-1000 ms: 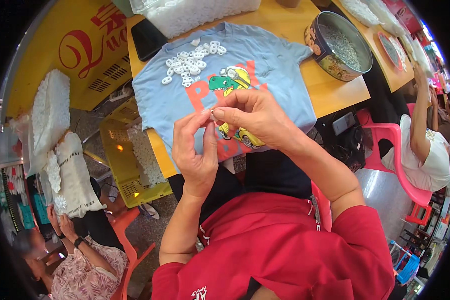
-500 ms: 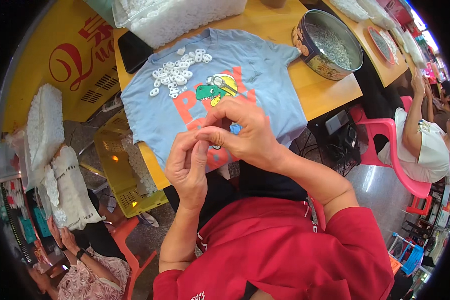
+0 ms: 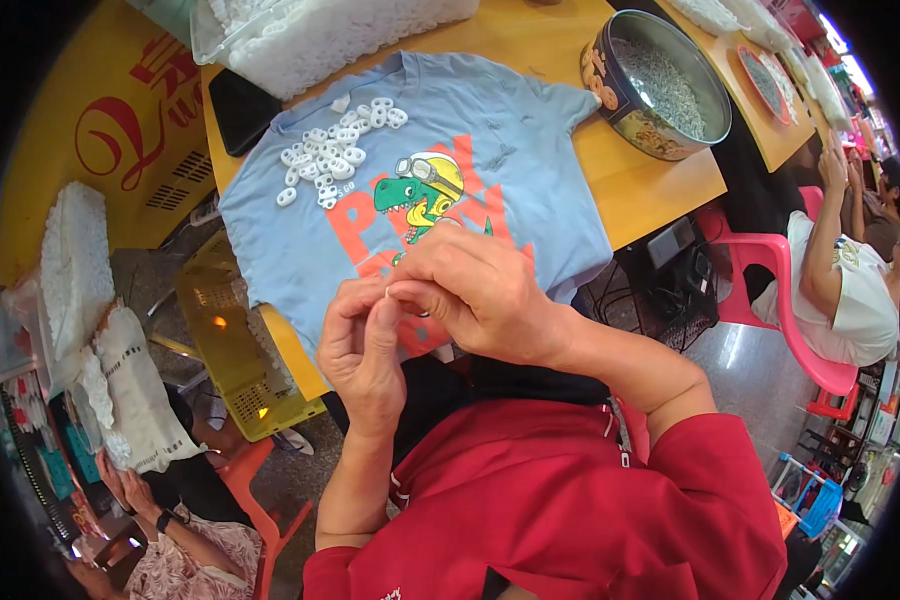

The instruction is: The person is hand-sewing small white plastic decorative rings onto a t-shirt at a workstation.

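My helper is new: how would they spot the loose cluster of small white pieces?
Find the yellow table, then the light blue cloth T-shirt with a green dinosaur print spread on it. Near its neckline lies the cluster of small white oval pieces with holes. They lie loose on the fabric, not packed like what fills the clear plastic box.

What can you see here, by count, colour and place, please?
Table: one, yellow-brown, centre
T-shirt: one, light blue, on the table
Plastic pieces: too overlapped to count, white, on the T-shirt
Tub: one, clear, table's far left
Likely phone: one, black, left of the T-shirt
Tin: one, dark, table's right
Crate: one, yellow, beyond table's left edge
Bags: at least two, whitish, far left
Chairs: at least two, pink and red, both sides
Other people: at least three, mixed clothes, both sides
Left hand: one, bare, before the T-shirt
Right hand: one, bare, fingertips meeting the left's
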{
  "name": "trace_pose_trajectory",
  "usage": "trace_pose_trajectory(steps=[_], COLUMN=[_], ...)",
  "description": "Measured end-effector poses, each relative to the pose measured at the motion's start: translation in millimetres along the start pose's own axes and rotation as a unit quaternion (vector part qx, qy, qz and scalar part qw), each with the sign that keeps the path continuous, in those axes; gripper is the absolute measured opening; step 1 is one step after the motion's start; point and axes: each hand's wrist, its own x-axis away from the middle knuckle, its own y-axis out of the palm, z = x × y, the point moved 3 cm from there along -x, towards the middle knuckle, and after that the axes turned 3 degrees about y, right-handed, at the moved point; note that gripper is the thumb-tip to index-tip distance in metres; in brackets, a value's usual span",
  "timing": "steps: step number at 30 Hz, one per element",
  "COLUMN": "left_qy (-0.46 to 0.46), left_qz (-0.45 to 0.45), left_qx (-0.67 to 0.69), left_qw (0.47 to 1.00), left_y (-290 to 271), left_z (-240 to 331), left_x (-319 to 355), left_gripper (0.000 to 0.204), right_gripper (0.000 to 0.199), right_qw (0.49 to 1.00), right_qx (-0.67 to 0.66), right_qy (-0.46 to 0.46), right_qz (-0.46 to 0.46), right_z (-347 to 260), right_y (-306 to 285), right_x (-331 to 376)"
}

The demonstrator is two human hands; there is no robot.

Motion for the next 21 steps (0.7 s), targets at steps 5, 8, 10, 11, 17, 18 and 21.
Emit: trace_pose_trajectory(steps=[5, 8, 10, 11, 17, 18, 21], left_qy=[0.011, 0.035, 0.012, 0.011, -0.011, -0.011, -0.014], left_qz=[0.002, 0.017, 0.032, 0.034, 0.035, 0.038, 0.033], left_qx=[0.020, 0.044, 0.048, 0.050, 0.052, 0.056, 0.054], left_qw=[1.000, 0.998, 0.998, 0.998, 0.998, 0.998, 0.998], left_y=[-11, -13, -15, -15, -18, -18, -17], left_z=[-2, 0, -1, -2, -4, -4, -5], left_x=[-6, -11, -12, -12, -12, -12, -13], left_gripper=[0.010, 0.010, 0.010, 0.010, 0.013, 0.014, 0.016], right_gripper=[0.013, 0.009, 0.009, 0.010, 0.011, 0.012, 0.012], right_qw=[0.998, 0.986, 0.980, 0.968, 0.919, 0.913, 0.907], right_qx=[0.057, 0.129, 0.153, 0.210, 0.367, 0.382, 0.398], right_qy=[-0.009, 0.103, 0.128, 0.139, 0.113, 0.102, 0.071], right_qz=[-0.039, -0.008, 0.005, -0.015, -0.087, -0.098, -0.119], right_z=[14, 41, 59, 67, 77, 79, 86], right_y=[-27, -65, -90, -101, -119, -119, -116], right_x=[-13, -30, -41, -44, -54, -55, -59])
